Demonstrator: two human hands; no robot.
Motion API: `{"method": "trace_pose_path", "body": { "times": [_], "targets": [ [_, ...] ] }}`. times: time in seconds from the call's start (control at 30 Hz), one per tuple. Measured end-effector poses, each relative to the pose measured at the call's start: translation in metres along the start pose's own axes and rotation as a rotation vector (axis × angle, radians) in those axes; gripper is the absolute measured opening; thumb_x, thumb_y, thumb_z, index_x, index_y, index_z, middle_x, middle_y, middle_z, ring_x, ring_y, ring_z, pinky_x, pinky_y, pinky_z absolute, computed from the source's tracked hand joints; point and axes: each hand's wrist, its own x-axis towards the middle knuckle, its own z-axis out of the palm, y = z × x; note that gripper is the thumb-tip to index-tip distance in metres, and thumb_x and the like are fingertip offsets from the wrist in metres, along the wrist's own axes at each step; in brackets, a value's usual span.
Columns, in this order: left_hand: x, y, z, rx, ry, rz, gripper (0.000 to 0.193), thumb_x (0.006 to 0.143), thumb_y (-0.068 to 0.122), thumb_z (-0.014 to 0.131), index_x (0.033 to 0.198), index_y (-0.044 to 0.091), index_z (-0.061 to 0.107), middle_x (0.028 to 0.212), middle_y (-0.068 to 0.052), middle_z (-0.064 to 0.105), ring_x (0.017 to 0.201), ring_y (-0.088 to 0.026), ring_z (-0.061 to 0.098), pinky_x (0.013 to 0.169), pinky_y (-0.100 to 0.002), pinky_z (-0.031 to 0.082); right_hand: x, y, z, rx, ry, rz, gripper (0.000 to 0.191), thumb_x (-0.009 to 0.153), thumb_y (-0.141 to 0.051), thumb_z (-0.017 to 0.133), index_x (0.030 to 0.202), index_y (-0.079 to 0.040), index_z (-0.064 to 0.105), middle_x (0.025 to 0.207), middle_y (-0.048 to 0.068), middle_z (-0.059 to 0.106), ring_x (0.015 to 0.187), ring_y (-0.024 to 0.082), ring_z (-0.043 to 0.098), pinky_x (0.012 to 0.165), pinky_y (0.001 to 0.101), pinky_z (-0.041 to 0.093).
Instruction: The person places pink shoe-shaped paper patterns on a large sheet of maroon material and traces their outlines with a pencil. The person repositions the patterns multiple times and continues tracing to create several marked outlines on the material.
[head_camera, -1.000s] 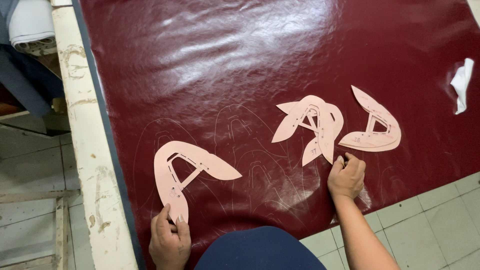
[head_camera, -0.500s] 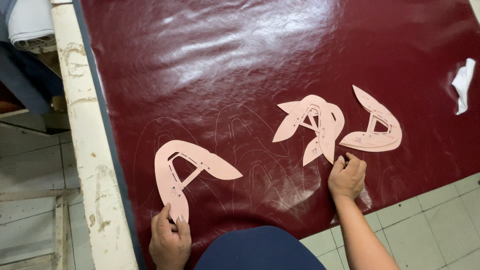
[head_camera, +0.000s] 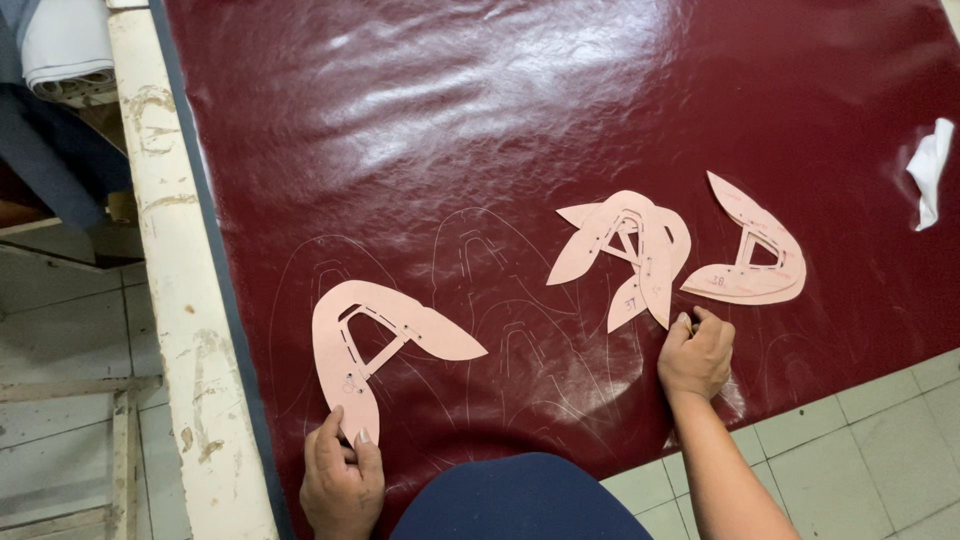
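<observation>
Left hand (head_camera: 341, 480) pinned the lower tip of the near pink pattern piece (head_camera: 375, 340), fingers together on it; piece's long axis ran up and right from the fingertips. Right hand (head_camera: 696, 355) was curled shut, touching the stacked pattern pieces (head_camera: 628, 250). All lay on glossy maroon leather sheet (head_camera: 500, 120) over a worn white table edge (head_camera: 170, 250); tiled floor (head_camera: 860, 440) beyond.
</observation>
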Motion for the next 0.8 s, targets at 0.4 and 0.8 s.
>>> {"method": "trace_pose_path", "body": {
  "times": [0.4,0.8],
  "targets": [
    [0.005,0.0,-0.008,-0.143,-0.022,-0.048,0.056,0.09,0.022,0.062,0.138,-0.004,0.051,0.106,-0.01,0.065,0.07,-0.014,0.069,0.061,-0.035,0.06,-0.001,0.0,-0.001,-0.002,0.01,-0.001,0.034,0.102,-0.032,0.06,0.129,-0.011,0.062,0.124,0.016,0.057,0.11,0.039,0.06,0.09,0.0539,0.048],
    [0.115,-0.032,-0.043,0.143,0.286,-0.171,0.071,0.103,0.039,0.051,0.158,-0.002,0.032,0.164,-0.029,0.024,0.153,-0.044,0.011,0.121,-0.063,0.009,-0.001,-0.001,-0.001,0.013,0.016,0.001,0.032,0.103,-0.031,0.061,0.128,-0.01,0.063,0.121,0.015,0.058,0.106,0.039,0.061,0.088,0.0539,0.049]
  ]
}}
